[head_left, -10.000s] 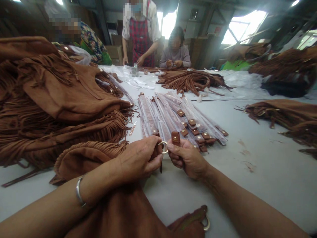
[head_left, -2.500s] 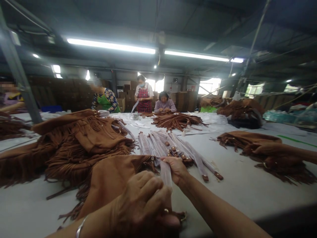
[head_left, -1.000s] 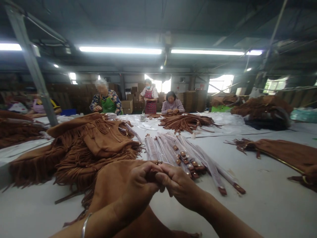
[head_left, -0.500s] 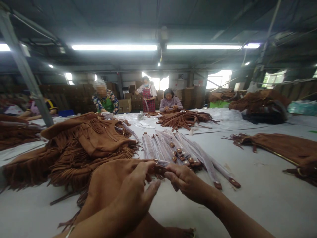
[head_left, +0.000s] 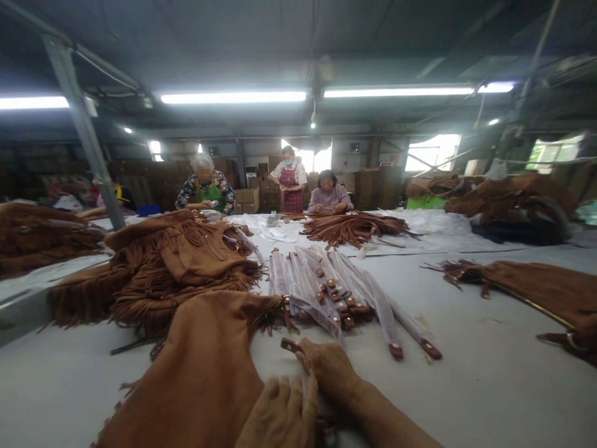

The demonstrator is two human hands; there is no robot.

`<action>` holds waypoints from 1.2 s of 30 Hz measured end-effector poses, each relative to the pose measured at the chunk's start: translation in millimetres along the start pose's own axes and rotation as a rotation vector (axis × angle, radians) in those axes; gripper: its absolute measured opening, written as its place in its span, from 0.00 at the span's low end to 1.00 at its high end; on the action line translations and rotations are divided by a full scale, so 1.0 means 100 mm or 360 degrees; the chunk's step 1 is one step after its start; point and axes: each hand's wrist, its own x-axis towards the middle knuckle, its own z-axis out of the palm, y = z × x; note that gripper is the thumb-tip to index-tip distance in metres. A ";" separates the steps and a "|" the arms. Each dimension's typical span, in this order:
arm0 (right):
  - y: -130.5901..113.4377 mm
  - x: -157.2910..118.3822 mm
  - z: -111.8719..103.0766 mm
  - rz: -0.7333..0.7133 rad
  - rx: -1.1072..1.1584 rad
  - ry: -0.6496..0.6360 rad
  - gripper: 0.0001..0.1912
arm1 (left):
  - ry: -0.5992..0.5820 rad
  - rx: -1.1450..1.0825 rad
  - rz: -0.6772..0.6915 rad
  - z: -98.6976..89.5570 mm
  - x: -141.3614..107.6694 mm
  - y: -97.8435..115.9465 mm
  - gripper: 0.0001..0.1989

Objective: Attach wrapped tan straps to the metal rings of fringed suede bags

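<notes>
My right hand (head_left: 329,370) is closed on a brown leather strap end (head_left: 290,345) with a metal stud, held over the white table. Close against it lies my left hand (head_left: 284,414), palm down, its fingers extended and side by side. A brown suede bag (head_left: 205,367) lies to the left of both hands. One wrapped strap (head_left: 317,314) meets the bag's upper corner at a metal fitting. Beyond my hands, several plastic-wrapped straps (head_left: 301,274) with brown leather ends lie in a row.
Fringed brown bags (head_left: 186,261) are piled at the left. Another bag (head_left: 532,289) lies at the right, and a heap of brown pieces (head_left: 354,227) farther back. Several people are across the table (head_left: 466,336). A metal post (head_left: 86,134) stands at the left.
Both hands have moved down and nearer, away from the bag's upper corner. My left hand has left the bag's corner. The view has shifted slightly to the left.
</notes>
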 end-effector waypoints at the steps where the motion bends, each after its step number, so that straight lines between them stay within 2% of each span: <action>1: 0.00 -0.01 0.00 0.0001 0.0030 0.0016 0.10 | -0.0255 -0.0075 -0.0029 -0.08 0.08 -0.06 0.13; 3: -0.01 -0.03 -0.01 0.0016 0.0110 0.0064 0.10 | -0.0665 -0.0235 -0.0008 -0.23 0.24 -0.19 0.09; 5: 0.00 -0.03 -0.03 0.0052 0.0224 0.0123 0.10 | -0.0860 -0.0313 0.0029 -0.36 0.37 -0.35 0.07; 8: 0.02 -0.01 -0.06 0.0138 0.0495 0.0220 0.10 | -0.0816 -0.0415 -0.0079 -0.55 0.46 -0.65 0.07; 10: 0.04 0.02 -0.09 0.0207 0.0752 0.0242 0.12 | -0.0732 -0.0679 -0.0220 -0.64 0.47 -0.85 0.06; 12: 0.06 0.04 -0.12 0.0266 0.1050 0.0203 0.15 | -0.0713 -0.1086 -0.0372 -0.65 0.45 -1.01 0.03; 16: 0.07 0.06 -0.20 0.0319 0.1567 0.0088 0.19 | -0.0862 -0.1989 -0.0551 -0.46 0.44 -1.17 0.09; 22: 0.07 0.05 -0.25 0.0341 0.1951 0.0003 0.18 | -0.1286 -0.2727 -0.0588 -0.23 0.56 -1.23 0.12; 26: 0.06 0.06 -0.24 0.0399 0.2219 -0.0010 0.15 | -0.1412 -0.3051 -0.0718 -0.06 0.63 -1.25 0.20; 28: 0.05 0.07 -0.24 0.0448 0.2281 0.0071 0.15 | -0.1471 -0.3220 -0.0793 0.05 0.63 -1.26 0.29; 31: 0.04 0.09 -0.27 0.0554 0.2341 0.0237 0.14 | -0.1553 -0.3417 -0.0782 0.17 0.61 -1.29 0.39; 33: 0.05 0.11 -0.28 0.0621 0.2324 0.0274 0.14 | -0.1595 -0.3493 -0.0787 0.21 0.60 -1.32 0.39; 36: 0.06 0.12 -0.29 0.0687 0.2274 0.0199 0.14 | -0.1667 -0.3573 -0.0843 0.23 0.60 -1.37 0.34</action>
